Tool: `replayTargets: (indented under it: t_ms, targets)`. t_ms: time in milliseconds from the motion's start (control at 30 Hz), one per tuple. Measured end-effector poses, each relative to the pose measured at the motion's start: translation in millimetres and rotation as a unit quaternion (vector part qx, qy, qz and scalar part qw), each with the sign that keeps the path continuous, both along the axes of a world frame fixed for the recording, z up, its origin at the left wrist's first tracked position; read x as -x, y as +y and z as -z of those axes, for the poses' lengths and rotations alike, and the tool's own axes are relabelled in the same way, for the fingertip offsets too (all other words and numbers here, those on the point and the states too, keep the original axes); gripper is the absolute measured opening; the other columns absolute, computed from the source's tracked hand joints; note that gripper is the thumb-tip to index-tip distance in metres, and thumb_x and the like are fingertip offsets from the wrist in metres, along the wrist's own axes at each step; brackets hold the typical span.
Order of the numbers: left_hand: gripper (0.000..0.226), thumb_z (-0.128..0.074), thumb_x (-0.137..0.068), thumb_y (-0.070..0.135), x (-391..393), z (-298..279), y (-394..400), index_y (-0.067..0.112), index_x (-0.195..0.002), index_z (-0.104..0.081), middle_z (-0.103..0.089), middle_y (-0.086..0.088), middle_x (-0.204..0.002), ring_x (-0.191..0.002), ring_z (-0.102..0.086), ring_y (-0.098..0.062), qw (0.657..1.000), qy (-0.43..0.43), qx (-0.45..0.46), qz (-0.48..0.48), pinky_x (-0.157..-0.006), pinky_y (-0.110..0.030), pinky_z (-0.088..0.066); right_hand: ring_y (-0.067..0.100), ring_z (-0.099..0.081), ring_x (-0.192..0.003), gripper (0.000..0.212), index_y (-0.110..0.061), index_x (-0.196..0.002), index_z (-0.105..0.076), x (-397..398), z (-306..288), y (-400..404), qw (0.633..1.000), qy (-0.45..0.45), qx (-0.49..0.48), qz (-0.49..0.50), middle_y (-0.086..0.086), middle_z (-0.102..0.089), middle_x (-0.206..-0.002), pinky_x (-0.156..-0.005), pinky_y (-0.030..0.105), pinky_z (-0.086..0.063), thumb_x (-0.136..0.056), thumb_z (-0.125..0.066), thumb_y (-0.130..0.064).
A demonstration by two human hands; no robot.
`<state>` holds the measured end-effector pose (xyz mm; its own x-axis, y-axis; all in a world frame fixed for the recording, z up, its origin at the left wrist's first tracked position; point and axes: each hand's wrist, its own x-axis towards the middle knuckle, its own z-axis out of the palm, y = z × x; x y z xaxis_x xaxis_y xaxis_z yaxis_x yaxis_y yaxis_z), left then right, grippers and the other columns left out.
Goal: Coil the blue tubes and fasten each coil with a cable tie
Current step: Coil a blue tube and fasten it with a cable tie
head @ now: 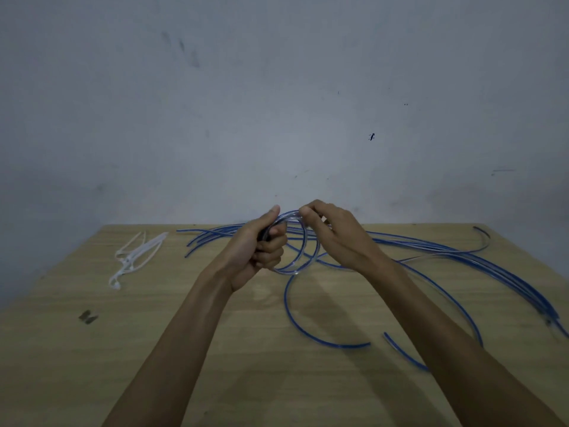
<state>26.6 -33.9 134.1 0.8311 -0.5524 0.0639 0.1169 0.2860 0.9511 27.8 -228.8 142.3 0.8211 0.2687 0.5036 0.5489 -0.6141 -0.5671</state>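
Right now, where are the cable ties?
In the head view, the white cable ties lie in a loose bunch on the wooden table, far left, left of the left hand and the blue tubes.

Readable text: none | Labels, brands, numbers, signs: none legible | Dark mark on counter [88, 317], near left edge: resembles a letter M, too blurred to confirm | Dark specks on wall [372, 137]: smudges, not writing

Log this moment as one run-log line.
left hand grips coil | right hand pinches tube | cable ties untouched on table
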Motion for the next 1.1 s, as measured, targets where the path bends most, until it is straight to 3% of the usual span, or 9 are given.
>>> replayTargets:
  t_ms: [167, 300, 467, 567, 733, 833, 933, 1000, 1100]
  targets:
    - [0.041, -0.039, -0.102, 0.039, -3.6, -2.4, 7.7, 0.022, -0.064, -0.038, -0.023, 0.010, -0.044, -0.038, -0.006, -0.008, 0.995, 0.026, 0.095, 0.017, -0.036, -0.021, -0.011, -0.004, -0.066, -0.087, 0.032, -0.011, -0.114, -0.067, 1.5, -6.7, 7.9, 0.990, 0.079, -0.095, -0.073, -0.003, -0.072, -0.098, -0.076, 0.012, -0.046, -0.104, -0.049, -0.036]
    - [0.038, -0.035, -0.102, 0.031, -7.2, 0.1, 12.4, 0.019, -0.067, -0.040, -0.026, 0.007, -0.045, -0.035, -0.013, -0.008, 0.992, 0.022, 0.123, 0.016, -0.035, -0.021, -0.021, 0.028, -0.062, -0.074, 0.029, -0.007, -0.111, -0.068, -2.5, -8.0, 14.4, 0.981, 0.089, -0.141, -0.098, 0.003, -0.064, -0.076, -0.068, 0.035, -0.048, -0.106, -0.050, -0.029]
    - [0.040, -0.039, -0.101, 0.037, -8.8, 1.5, 19.0, 0.011, -0.080, -0.061, -0.026, 0.005, -0.049, -0.037, -0.023, -0.008, 0.999, 0.008, 0.001, -0.039, -0.040, -0.023, -0.026, 0.008, -0.044, -0.061, 0.023, -0.009, -0.106, -0.073, -6.2, -8.5, 20.8, 0.989, 0.052, -0.095, -0.103, -0.008, -0.055, -0.067, -0.061, 0.026, -0.038, -0.103, -0.056, -0.025]
    - [0.041, -0.042, -0.103, 0.042, -12.0, 1.6, 17.5, 0.018, -0.071, -0.052, -0.022, 0.009, -0.044, -0.034, -0.015, -0.004, 0.998, 0.038, 0.021, -0.042, -0.032, -0.018, -0.017, 0.002, -0.048, -0.059, 0.024, -0.011, -0.109, -0.073, -7.8, -7.6, 27.2, 0.992, 0.042, -0.068, -0.096, -0.016, -0.056, -0.063, -0.062, 0.022, -0.039, -0.104, -0.055, -0.027]
    - [0.037, -0.035, -0.103, 0.036, -19.5, -4.2, 28.5, 0.021, -0.069, -0.039, -0.012, 0.008, -0.047, -0.039, -0.004, -0.010, 0.965, 0.096, 0.238, -0.055, -0.034, -0.021, -0.010, 0.016, -0.065, -0.075, 0.041, -0.015, -0.144, -0.044, -5.3, 10.8, 29.2, 0.995, 0.045, -0.068, -0.048, -0.003, -0.062, -0.088, -0.071, 0.036, -0.055, -0.107, -0.045, -0.032]
    - [0.026, -0.040, -0.096, 0.025, -25.1, -8.9, 47.4, 0.019, -0.071, -0.040, -0.024, 0.008, -0.045, -0.041, -0.005, -0.010, 0.943, 0.072, 0.310, -0.101, -0.034, -0.020, -0.016, 0.034, -0.060, -0.067, 0.039, -0.022, -0.144, -0.027, 4.7, 28.5, 27.8, 0.993, 0.076, -0.087, -0.038, 0.012, -0.052, -0.087, -0.068, 0.047, -0.053, -0.108, -0.041, -0.023]
    - [0.032, -0.033, -0.102, 0.022, -28.9, -9.2, 60.6, 0.018, -0.072, -0.044, -0.028, 0.008, -0.048, -0.043, -0.007, -0.009, 0.928, 0.058, 0.345, -0.129, -0.035, -0.020, -0.019, 0.027, -0.061, -0.060, 0.019, -0.020, -0.125, -0.042, 10.3, 41.2, 30.5, 0.994, 0.084, -0.046, -0.054, 0.010, -0.057, -0.089, -0.066, 0.053, -0.054, -0.107, -0.042, -0.016]
    - [0.039, -0.029, -0.107, 0.027, -30.8, -7.3, 59.9, 0.017, -0.073, -0.045, -0.028, 0.008, -0.051, -0.043, -0.009, -0.008, 0.923, 0.056, 0.350, -0.148, -0.037, -0.019, -0.022, 0.017, -0.067, -0.066, 0.021, -0.017, -0.122, -0.055, 14.0, 44.4, 34.6, 0.991, 0.110, -0.027, -0.069, 0.000, -0.064, -0.097, -0.071, 0.046, -0.057, -0.106, -0.041, -0.016]
    - [0.039, -0.028, -0.109, 0.033, -30.7, -4.7, 47.5, 0.017, -0.077, -0.045, -0.028, 0.008, -0.053, -0.039, -0.020, -0.006, 0.925, 0.053, 0.335, -0.171, -0.040, -0.019, -0.024, 0.010, -0.069, -0.075, 0.033, -0.020, -0.130, -0.057, 22.0, 45.8, 41.1, 0.990, 0.105, 0.026, -0.092, -0.011, -0.067, -0.111, -0.073, 0.030, -0.056, -0.100, -0.045, -0.010]
